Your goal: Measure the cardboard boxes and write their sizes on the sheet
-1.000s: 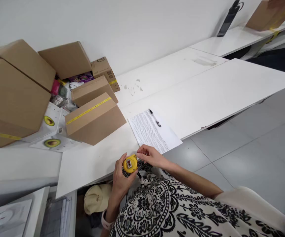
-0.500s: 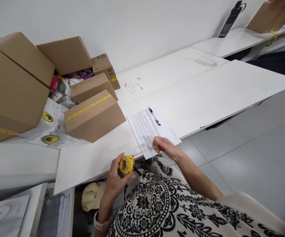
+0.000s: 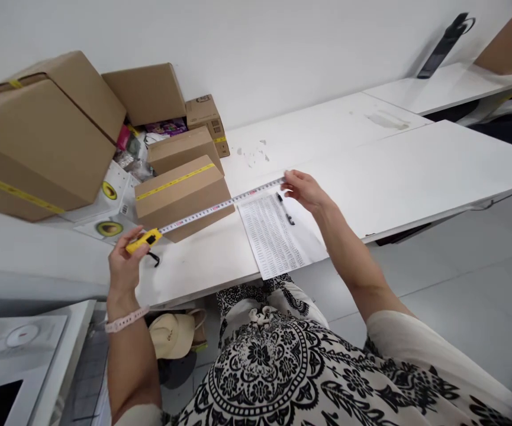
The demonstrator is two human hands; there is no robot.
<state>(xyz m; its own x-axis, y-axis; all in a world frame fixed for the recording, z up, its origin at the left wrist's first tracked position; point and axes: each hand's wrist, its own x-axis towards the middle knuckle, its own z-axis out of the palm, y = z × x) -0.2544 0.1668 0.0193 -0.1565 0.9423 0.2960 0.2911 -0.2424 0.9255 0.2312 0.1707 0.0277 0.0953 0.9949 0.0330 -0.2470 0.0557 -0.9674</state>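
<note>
My left hand (image 3: 125, 266) grips a yellow tape measure case (image 3: 144, 241) above the white table (image 3: 415, 171), left of the nearest cardboard box (image 3: 180, 195). The white tape blade (image 3: 218, 206) runs from the case up and to the right, across the front of that box. My right hand (image 3: 302, 189) pinches the blade's far end above a printed sheet (image 3: 273, 236), close to a black pen (image 3: 285, 209) lying on the paper.
Larger cardboard boxes (image 3: 42, 136) and small packages are stacked at the left against the wall. White avocado-printed boxes (image 3: 105, 219) lie beneath them. A beige cap (image 3: 171, 334) sits under the table. Another box (image 3: 511, 44) stands on a far table at the top right.
My hands have moved apart, pulling the tape out of the case. The left hand went left and up with the case; the right hand went up over the paper with the tape end.
</note>
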